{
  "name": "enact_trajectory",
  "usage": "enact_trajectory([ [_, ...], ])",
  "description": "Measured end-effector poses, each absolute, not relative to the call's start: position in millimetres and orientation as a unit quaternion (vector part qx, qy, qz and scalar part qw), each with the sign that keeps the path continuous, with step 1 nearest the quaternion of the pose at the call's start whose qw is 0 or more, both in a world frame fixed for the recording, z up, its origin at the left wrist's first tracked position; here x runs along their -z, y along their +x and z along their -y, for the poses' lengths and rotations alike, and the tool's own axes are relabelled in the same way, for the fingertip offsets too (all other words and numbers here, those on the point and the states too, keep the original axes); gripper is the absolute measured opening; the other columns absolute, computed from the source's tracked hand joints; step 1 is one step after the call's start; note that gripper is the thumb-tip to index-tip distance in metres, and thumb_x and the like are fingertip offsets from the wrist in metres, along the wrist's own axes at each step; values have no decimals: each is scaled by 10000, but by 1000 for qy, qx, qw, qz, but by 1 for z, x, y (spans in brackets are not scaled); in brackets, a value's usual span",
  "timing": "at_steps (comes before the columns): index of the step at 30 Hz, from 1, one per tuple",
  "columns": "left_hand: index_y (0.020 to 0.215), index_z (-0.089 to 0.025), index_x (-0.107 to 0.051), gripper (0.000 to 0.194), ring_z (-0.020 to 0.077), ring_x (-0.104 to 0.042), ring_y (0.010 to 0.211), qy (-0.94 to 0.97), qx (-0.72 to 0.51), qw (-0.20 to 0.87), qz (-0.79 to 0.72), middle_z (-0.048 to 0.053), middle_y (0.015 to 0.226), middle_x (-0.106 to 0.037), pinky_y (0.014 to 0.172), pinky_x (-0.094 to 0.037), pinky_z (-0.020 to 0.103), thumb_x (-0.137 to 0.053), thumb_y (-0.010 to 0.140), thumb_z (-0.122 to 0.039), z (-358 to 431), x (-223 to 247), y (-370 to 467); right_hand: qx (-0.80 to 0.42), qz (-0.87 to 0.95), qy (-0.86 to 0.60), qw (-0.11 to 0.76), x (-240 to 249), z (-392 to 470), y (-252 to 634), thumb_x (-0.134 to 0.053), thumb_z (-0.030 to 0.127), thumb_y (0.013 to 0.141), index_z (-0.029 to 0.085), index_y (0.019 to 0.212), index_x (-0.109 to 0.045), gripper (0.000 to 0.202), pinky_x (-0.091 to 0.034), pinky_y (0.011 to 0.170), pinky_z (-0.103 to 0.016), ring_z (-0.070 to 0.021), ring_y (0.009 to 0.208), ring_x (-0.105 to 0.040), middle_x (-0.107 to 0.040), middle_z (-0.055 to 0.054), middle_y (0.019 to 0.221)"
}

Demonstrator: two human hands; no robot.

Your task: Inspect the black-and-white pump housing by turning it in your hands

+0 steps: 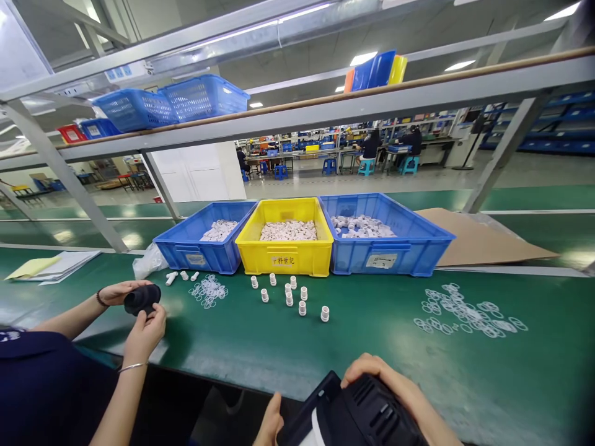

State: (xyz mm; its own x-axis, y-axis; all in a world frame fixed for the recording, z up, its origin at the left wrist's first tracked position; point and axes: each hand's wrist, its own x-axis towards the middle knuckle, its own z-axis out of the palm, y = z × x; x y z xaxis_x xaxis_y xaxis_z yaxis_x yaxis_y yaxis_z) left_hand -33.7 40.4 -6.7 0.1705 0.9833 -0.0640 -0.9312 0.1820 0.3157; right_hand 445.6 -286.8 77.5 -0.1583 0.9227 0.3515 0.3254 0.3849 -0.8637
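Note:
A black plastic device with vent slots and a white strip (372, 409) fills the bottom middle, cut off by the picture's lower edge. My right hand (395, 384) is closed over its top right side, fingers bent around the casing. At its left side is my left hand (269, 424), thumb up, with the other fingers mostly hidden; it appears to grip the device's edge. Beyond the hands, several small white plastic fittings (302, 308) stand upright on the green table (223, 347). Thin clear rings lie in a left pile (209, 291) and a right pile (469, 313).
A blue bin (199, 254), a yellow bin (288, 257) and another blue bin (385, 248) hold small white parts. Cardboard (483, 238) lies at right. On the left, a co-worker's hands (144, 334) hold a black object (142, 298). A shelf (297, 114) spans overhead.

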Motion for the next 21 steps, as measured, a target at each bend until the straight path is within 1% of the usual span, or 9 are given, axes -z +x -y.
enact_trajectory([
  [3, 897, -215, -447, 433, 30, -616, 655, -91, -625, 772, -69, -90, 668, -461, 767, -608, 129, -758, 755, 52, -42, -5, -30, -331, 714, -400, 469, -81, 288, 443, -650, 772, 831, 289, 1200, -650, 608, -513, 908, -294, -230, 974, -658, -659, -65, 1076],
  [4, 888, -217, -446, 408, 34, -621, 663, -113, -621, 773, -67, -87, 666, -452, 733, -605, 128, -733, 775, 50, -42, -7, -29, -347, 721, -385, 459, -81, 287, 443, -671, 748, 835, 308, 1226, -649, 589, -513, 921, -296, -228, 987, -660, -662, -59, 1088],
  [6, 882, -215, -456, 398, 29, -610, 644, -110, -617, 776, -73, -84, 674, -452, 646, -584, 113, -727, 772, 54, -41, -8, -27, -374, 737, -356, 436, -79, 286, 444, -695, 710, 844, 326, 1279, -628, 583, -518, 934, -304, -230, 997, -663, -660, -57, 1101],
  [8, 879, -216, -457, 450, 21, -594, 616, -98, -611, 781, -80, -93, 680, -455, 593, -566, 109, -748, 727, 91, -38, -5, -23, -381, 750, -352, 410, -76, 286, 449, -678, 707, 859, 315, 1310, -603, 602, -512, 972, -327, -251, 1042, -655, -651, -77, 1133],
  [11, 859, -227, -430, 512, 26, -598, 609, -82, -600, 790, -96, -119, 654, -436, 642, -599, 153, -762, 694, 127, -29, 7, -13, -385, 761, -389, 348, -74, 288, 460, -638, 734, 864, 319, 1346, -559, 641, -469, 1068, -371, -286, 1176, -596, -604, -97, 1263],
  [14, 902, -219, -445, 463, 29, -621, 636, -56, -591, 797, -108, -120, 686, -466, 630, -592, 173, -726, 753, 117, -19, 22, -4, -407, 764, -417, 276, -78, 291, 468, -628, 704, 875, 348, 1342, -531, 595, -418, 1128, -407, -291, 1260, -541, -560, -79, 1339],
  [17, 905, -228, -454, 464, 29, -603, 617, -9, -600, 792, -114, -127, 681, -468, 605, -551, 173, -800, 740, 32, -16, 35, 2, -419, 759, -430, 251, -85, 294, 466, -551, 718, 913, 331, 1311, -530, 555, -411, 1130, -425, -286, 1262, -534, -550, -84, 1341],
  [19, 880, -249, -450, 484, 33, -576, 599, 83, -619, 767, -148, -135, 656, -446, 626, -528, 176, -881, 709, -111, -17, 42, 2, -422, 755, -435, 250, -89, 295, 462, -486, 762, 921, 299, 1305, -525, 603, -426, 1115, -431, -288, 1233, -543, -551, -104, 1323],
  [21, 895, -266, -473, 467, 46, -564, 601, 182, -636, 724, -197, -128, 651, -433, 629, -505, 176, -903, 713, -292, -20, 47, 2, -427, 753, -438, 244, -90, 296, 458, -457, 795, 913, 270, 1295, -529, 653, -433, 1106, -437, -293, 1203, -551, -557, -121, 1302],
])
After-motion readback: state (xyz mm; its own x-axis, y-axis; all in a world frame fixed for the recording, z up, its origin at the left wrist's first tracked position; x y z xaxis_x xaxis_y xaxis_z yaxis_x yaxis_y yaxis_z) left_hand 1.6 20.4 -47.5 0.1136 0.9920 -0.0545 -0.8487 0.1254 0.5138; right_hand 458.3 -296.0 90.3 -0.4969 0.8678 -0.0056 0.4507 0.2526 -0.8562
